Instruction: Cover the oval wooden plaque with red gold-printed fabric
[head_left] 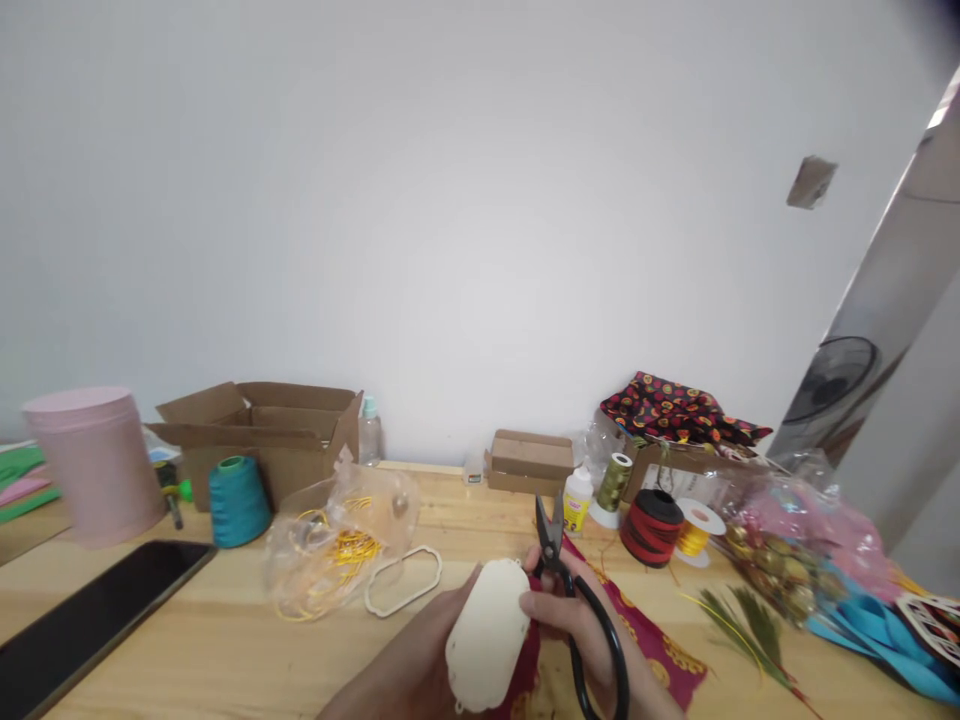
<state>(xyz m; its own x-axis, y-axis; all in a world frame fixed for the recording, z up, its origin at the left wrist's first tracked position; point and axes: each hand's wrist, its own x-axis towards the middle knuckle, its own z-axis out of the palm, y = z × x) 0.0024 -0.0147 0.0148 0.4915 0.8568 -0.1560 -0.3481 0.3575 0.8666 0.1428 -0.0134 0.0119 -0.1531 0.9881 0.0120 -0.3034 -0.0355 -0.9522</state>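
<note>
A person cups a cream panel (pixel 489 635) in the left hand (pixel 441 628), fingers behind it; the right hand (pixel 576 608) grips black scissors (pixel 553 556), thumb on the panel's edge. Maroon cloth (pixel 651 640) spreads beneath those fingers. Apparently a lining-up step; any cut would call for turning the blades, pointed beyond the fingertips.

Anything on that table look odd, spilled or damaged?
Nothing spilled or plainly damaged shows. Slightly untidy: the patterned cloth is heaped over the box at the back right. The scissors sit part-open in the right hand, close to the white piece, which seems ordinary handling.
</note>
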